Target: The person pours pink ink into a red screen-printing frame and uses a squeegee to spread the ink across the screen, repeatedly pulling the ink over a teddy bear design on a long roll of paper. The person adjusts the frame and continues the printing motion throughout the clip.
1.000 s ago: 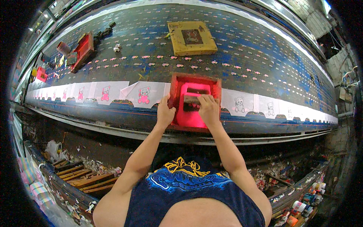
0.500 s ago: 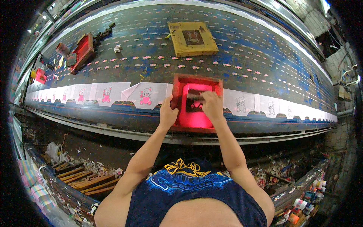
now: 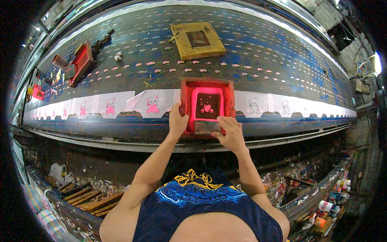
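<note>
A red-stained printing screen frame (image 3: 230, 99) lies on a row of white printed pieces, its mesh showing bright pink ink around a dark centre with a bear design. My left hand (image 3: 177, 119) grips the frame's left side. My right hand (image 3: 230, 133) holds a flat grey squeegee (image 3: 204, 128) at the frame's near end. Left of the frame, a white piece (image 3: 152, 104) shows a bear with pink fill; on the right, pieces (image 3: 254, 105) show grey bear outlines.
On the long dark printing table (image 3: 258, 52) lie a yellow screen frame (image 3: 181, 42), a red tilted frame (image 3: 84, 60), a can (image 3: 59, 61) and a small pink container (image 3: 38, 92). Below are wooden slats (image 3: 90, 199), scraps and, at lower right, paint pots (image 3: 324, 205).
My right hand has drawn the squeegee toward me, from the upper part of the screen to its near end, uncovering the dark design. My left hand stays on the frame.
</note>
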Demonstrator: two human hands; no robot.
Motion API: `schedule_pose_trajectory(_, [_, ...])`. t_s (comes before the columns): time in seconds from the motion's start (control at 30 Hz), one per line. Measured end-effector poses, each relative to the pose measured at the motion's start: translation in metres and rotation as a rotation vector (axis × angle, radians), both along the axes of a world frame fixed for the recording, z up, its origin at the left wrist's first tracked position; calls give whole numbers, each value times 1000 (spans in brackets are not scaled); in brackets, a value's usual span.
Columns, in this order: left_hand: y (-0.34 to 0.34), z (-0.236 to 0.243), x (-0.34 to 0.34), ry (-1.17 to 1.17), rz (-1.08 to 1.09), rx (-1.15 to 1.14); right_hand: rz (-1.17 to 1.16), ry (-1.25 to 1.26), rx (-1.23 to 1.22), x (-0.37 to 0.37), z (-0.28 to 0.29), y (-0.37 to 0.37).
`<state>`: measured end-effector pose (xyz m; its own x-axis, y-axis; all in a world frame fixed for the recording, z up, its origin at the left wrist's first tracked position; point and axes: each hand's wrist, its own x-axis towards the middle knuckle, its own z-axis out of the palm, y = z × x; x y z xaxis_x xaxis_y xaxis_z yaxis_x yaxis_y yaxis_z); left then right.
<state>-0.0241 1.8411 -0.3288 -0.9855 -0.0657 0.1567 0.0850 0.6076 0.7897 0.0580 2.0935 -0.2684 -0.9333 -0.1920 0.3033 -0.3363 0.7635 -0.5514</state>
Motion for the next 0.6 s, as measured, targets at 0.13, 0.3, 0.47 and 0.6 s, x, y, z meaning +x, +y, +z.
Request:
schedule_pose_trajectory(0.13, [1, 0, 0, 16, 15, -12, -512, 96, -143, -11, -44, 23])
schedule_pose_trajectory(0.3, [6, 4, 1, -35, 100, 25, -446, -119, -354, -16, -84, 34])
schedule_pose_trajectory(0.47, [45, 24, 7, -21, 80, 211, -424, -162, -546, -7, -71, 70])
schedule_pose_trajectory(0.6, [105, 2, 7, 145, 75, 98, -394, -138, -532, 1, -62, 136])
